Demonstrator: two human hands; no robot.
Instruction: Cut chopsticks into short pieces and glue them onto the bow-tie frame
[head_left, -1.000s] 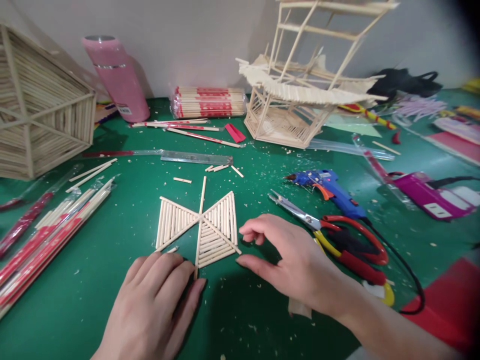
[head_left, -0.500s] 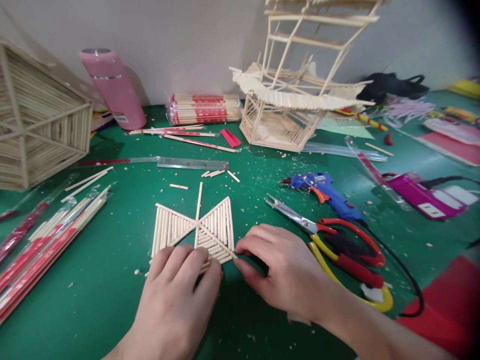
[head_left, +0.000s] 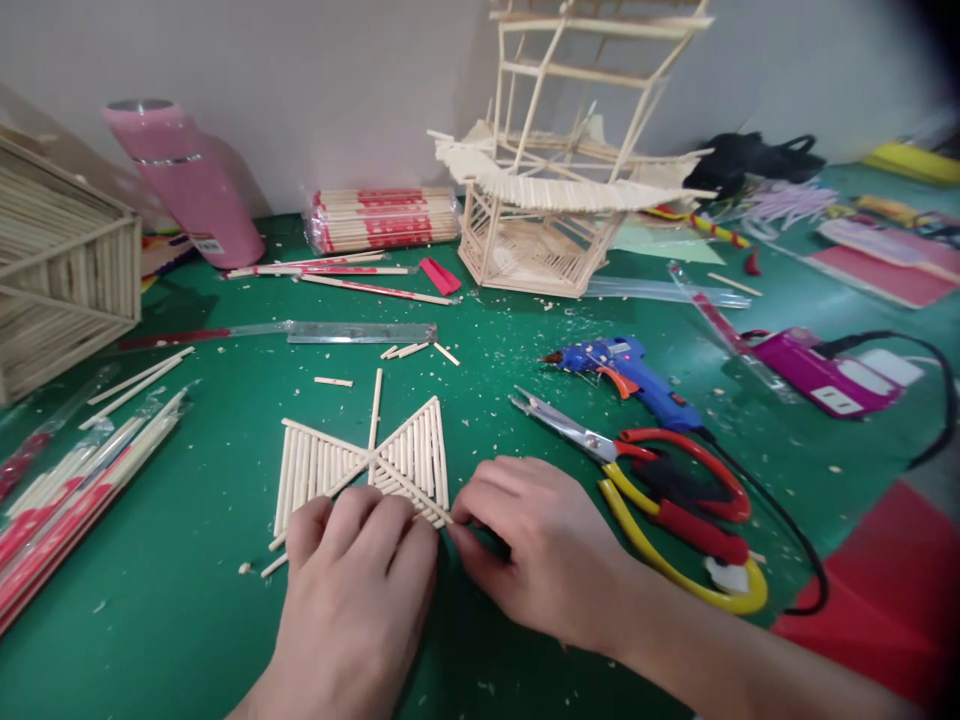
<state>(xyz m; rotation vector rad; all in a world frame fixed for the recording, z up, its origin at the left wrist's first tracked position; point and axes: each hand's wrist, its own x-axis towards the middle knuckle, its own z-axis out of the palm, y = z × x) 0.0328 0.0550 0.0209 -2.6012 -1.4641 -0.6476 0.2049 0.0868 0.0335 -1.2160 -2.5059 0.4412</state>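
Observation:
A flat panel of glued wooden sticks (head_left: 414, 450) lies on the green table, its filled triangles meeting at a centre point with one bare stick pointing away from me. My left hand (head_left: 356, 590) is curled over the panel's near edge and covers much of its lower part; its fingertips are hidden. At the lower right corner, my right hand (head_left: 532, 550) pinches the end of a stick on the panel between thumb and forefinger. Right of that hand lie scissors (head_left: 577, 430) with red and yellow handles, and a blue glue gun (head_left: 630, 370).
A stick-built tower (head_left: 540, 190) stands at the back, beside a pack of chopsticks (head_left: 382, 220) and a pink bottle (head_left: 184, 185). Another stick structure (head_left: 67, 260) is at left, above wrapped chopsticks (head_left: 97, 490). The glue gun's black cord (head_left: 795, 530) curves along the right.
The view has shifted, so most things sit further left in the picture. Both hands stay at the panel's near edge, with slight finger movement.

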